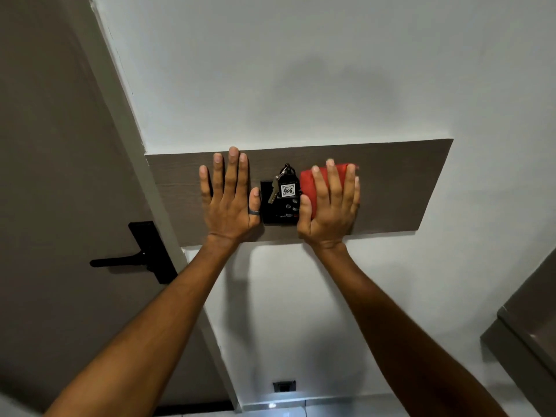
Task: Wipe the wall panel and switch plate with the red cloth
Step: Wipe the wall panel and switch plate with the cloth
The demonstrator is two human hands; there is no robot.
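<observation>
Hands lie flat on the brown wall panel [400,188] in the middle of the frame. The left hand [230,203] is spread wide and holds nothing, its palm on the panel left of the black switch plate [266,206]; a dark ring [254,211] sits on its thumb. The right hand [331,206] presses the folded red cloth [307,182] against the panel, just right of the plate, fingers stretched over it. A key [273,191] and a tag marked 406 [288,190] hang in front of the plate. At the left of the frame is a door with a black handle [120,261].
</observation>
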